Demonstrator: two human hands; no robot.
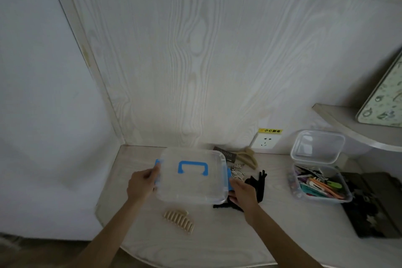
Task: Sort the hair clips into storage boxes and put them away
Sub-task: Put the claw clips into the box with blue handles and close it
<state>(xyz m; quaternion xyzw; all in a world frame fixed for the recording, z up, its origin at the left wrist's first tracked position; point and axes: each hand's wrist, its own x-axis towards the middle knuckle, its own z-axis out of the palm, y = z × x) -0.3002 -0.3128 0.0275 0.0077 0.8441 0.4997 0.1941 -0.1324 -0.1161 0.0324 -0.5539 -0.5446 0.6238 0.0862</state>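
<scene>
I hold a clear plastic storage box (193, 189) with a blue handle and blue side latches above the table. My left hand (141, 185) grips its left side at the latch, and my right hand (243, 193) grips its right side. A beige claw clip (178, 221) lies on the table just in front of the box. Black hair clips (258, 183) lie right of the box, partly hidden by my right hand. Small silvery clips (237, 173) and a beige clip (248, 156) lie behind it. A second open clear box (319, 185) at the right holds several colourful clips.
The pale wood table (282, 235) ends in a curved front edge. A wall socket (264, 140) sits on the wood-grain back panel. A dark patterned item (374, 204) lies at the far right. A shelf (348, 124) with a patterned board (385, 98) juts out above the right side.
</scene>
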